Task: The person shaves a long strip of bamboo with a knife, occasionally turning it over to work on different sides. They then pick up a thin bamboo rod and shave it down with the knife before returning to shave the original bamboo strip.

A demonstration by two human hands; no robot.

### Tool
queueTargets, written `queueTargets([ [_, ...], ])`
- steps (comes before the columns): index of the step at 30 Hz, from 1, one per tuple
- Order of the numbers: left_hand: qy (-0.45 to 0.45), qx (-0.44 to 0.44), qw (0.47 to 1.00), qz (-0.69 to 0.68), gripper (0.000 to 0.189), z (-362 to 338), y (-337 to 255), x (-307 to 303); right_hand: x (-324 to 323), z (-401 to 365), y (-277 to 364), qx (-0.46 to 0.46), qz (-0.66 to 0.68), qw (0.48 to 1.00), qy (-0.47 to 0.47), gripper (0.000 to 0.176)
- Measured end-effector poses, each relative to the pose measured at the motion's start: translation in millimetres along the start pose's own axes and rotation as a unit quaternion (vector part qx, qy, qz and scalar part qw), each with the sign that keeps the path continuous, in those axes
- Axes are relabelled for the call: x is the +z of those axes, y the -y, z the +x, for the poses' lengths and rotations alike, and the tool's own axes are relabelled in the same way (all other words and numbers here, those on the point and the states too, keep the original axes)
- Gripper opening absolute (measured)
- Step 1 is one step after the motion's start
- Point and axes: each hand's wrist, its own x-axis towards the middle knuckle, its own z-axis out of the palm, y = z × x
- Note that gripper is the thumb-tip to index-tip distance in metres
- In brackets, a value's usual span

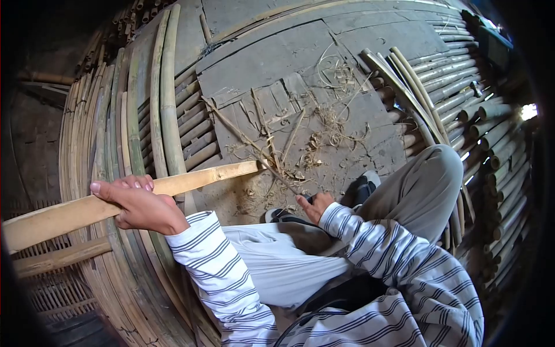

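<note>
My left hand (144, 207) is wrapped around a long, pale split bamboo strip (211, 175), which runs from the left edge of the view to a narrower end over the floor in front of me. My right hand (318, 207) is closed on the dark handle of a knife. The thin knife blade (283, 181) points up and left, its far part overlapping the strip's end in this view. Curled bamboo shavings (332, 124) and a few thin sticks (292, 134) lie just beyond the strip's end.
Long bamboo poles (167, 104) lie side by side on my left. More split lengths (413, 92) rest to the right of the flat floor boards (254, 63), near a slatted bamboo wall (503, 179). My bent knee (436, 168) rises beside my right arm.
</note>
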Motion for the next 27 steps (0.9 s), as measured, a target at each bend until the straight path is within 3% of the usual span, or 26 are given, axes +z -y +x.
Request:
queueTargets([
  [1, -0.001, -0.001, 1.0, 0.003, 0.051, -1, 0, 4, -22, -27, 19, -0.003, 0.035, 0.999, -0.001, 0.081],
  [4, -0.011, 0.005, 1.0, 0.004, 0.054, 0, 1, 5, -10, -14, 11, 0.006, 0.032, 0.999, 0.011, 0.081],
  [6, 0.008, 0.014, 1.0, -0.009, 0.054, 4, 4, 0, -12, -12, 5, 0.089, 0.032, 0.996, -0.003, 0.079],
  [8, 0.01, 0.017, 1.0, -0.016, 0.053, 6, 3, 2, -30, -13, 6, 0.076, 0.003, 0.996, 0.052, 0.08],
  [14, -0.008, 0.007, 1.0, 0.006, 0.053, 3, 3, 1, -31, -32, 16, 0.118, 0.014, 0.992, 0.041, 0.076],
  [22, -0.003, -0.032, 0.998, -0.045, 0.051, 20, 6, -14, -29, -13, 3, 0.103, -0.031, 0.993, 0.045, 0.079],
  [24, -0.019, -0.051, 0.997, -0.06, 0.05, 26, 8, -18, -21, -2, -5, 0.098, -0.01, 0.995, -0.021, 0.088],
  [27, -0.015, -0.054, 0.996, -0.073, 0.048, 39, 15, -31, -40, -10, 19, 0.087, 0.022, 0.996, 0.012, 0.082],
])
